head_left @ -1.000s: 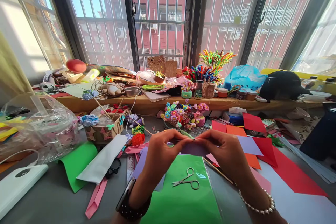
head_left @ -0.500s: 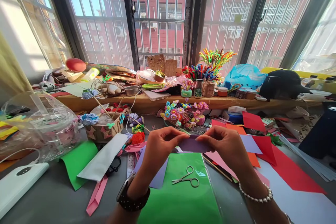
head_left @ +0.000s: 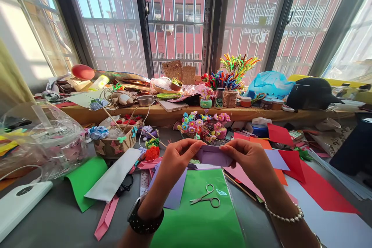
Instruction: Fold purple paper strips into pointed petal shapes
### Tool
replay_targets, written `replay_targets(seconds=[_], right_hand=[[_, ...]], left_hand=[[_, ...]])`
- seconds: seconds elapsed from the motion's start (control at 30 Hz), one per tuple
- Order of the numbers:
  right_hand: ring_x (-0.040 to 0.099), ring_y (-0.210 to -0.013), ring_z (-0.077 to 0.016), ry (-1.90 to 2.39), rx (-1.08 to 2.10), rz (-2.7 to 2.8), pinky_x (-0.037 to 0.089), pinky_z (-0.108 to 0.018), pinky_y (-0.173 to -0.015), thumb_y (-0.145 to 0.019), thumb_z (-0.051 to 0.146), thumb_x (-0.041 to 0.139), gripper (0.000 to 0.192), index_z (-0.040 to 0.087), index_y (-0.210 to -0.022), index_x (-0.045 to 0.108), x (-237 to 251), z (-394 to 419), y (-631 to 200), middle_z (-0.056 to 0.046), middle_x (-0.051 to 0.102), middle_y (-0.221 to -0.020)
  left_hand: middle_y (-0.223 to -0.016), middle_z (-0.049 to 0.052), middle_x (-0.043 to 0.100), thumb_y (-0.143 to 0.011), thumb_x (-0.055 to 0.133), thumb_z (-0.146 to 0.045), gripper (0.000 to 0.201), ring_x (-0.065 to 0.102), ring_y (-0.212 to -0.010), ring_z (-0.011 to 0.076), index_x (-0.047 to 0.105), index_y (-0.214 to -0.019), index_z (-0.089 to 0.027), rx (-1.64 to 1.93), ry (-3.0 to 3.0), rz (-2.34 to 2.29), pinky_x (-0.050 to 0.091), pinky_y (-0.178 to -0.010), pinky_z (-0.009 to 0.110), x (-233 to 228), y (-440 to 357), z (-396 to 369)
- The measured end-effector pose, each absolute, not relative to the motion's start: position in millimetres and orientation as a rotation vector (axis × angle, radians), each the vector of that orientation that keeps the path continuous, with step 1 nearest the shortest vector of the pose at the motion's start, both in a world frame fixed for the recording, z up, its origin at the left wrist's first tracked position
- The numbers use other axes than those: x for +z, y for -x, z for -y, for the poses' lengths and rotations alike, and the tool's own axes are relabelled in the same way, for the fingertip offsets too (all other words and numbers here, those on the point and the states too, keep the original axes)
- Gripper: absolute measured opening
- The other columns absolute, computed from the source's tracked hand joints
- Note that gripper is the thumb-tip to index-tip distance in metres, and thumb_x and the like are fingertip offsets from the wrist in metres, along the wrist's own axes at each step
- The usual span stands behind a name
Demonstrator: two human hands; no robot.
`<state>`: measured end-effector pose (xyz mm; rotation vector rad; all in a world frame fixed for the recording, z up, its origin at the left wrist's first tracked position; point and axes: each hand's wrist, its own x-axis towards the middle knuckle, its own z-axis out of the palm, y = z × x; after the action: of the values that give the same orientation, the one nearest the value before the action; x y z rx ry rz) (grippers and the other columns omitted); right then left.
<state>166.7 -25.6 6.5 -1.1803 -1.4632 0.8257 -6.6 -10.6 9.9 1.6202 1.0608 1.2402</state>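
Between my two hands a small piece of folded purple paper point(head_left: 215, 157) is held up above the table, its upper edge turned over in a narrow flap. My left hand point(head_left: 180, 155) pinches its left end between thumb and fingers. At the right end, my right hand point(head_left: 246, 154) grips it with the thumb on the near side. Below them, small metal scissors point(head_left: 207, 197) lie with blades slightly apart on a green sheet point(head_left: 200, 224) in a clear sleeve. A larger purple sheet point(head_left: 176, 190) rests partly behind my left forearm.
Red paper point(head_left: 322, 186) and other coloured sheets spread over the right side. At left lie a white folded strip point(head_left: 114, 176), a green sheet point(head_left: 86, 184) and a white power bank point(head_left: 24, 207). Crocheted flowers point(head_left: 193, 126) stand beyond my hands, before a crowded windowsill point(head_left: 180, 113).
The purple paper has tipped so that more of its face and a folded upper flap show. My left thumb has shifted up along its edge; both hands stay in about the same place.
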Motion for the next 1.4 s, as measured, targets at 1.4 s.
replay_targets(seconds=[1.4], right_hand=[[0.06,-0.061,-0.0136,0.983,0.835,1.435,0.05,-0.024,-0.056,-0.066,0.033,0.064,0.019,0.017,-0.075,0.063,6,25,-171,-0.002,0.065,-0.069]], left_hand=[[-0.061,0.002,0.057,-0.068,0.058,-0.032,0.022,0.048,-0.06,0.012,0.065,-0.064,-0.012,1.088,-1.564,-0.893,0.036,-0.056,0.021,-3,-8,8]])
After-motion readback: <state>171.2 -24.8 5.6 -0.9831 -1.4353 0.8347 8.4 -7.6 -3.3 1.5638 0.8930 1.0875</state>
